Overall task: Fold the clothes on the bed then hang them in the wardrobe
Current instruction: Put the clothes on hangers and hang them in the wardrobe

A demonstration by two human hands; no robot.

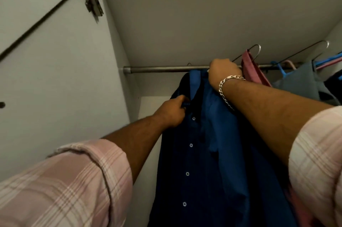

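Inside the wardrobe (pixel 77 78), a dark blue shirt (pixel 209 152) hangs just below the metal rail (pixel 159 69). The left hand (pixel 172 114) pinches the fabric near the shirt's collar. The right hand (pixel 224 71), fingers curled, grips the shirt's top at the rail. A pink garment (pixel 253 71) and a grey garment (pixel 299 80) hang to the right.

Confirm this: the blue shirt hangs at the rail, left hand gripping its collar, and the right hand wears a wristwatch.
Not a wristwatch: the head view shows a silver chain bracelet on the right hand's wrist. The rest stands: blue shirt at the rail, left hand gripping its collar.
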